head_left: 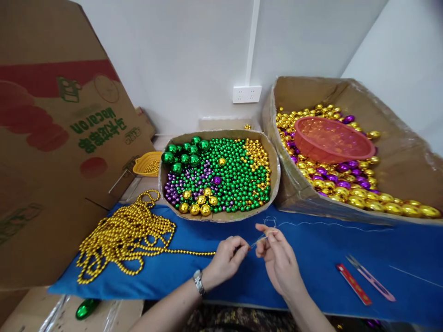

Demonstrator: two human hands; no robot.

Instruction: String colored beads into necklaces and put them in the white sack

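Note:
Above the front of the blue cloth (194, 235), my left hand (226, 259) is closed in a pinch on a thin clear thread (255, 242). A strand of gold beads (192, 252) runs from a tangled pile (128, 235) on the left up to this hand, where its end is hidden. My right hand (279, 260) is closed too, thumb and forefinger pinching the same thread a short way to the right. Loops of thread rise over the right fingers, and a wavy length trails off to the right across the cloth.
Loose green, purple and gold beads fill a cut-down box (218, 217) behind my hands. A larger carton (294, 193) at right holds gold and purple beads and a red basket (332, 138). Pink thread snips (375, 281) and a red packet (353, 283) lie right. A tall carton (51, 184) stands left.

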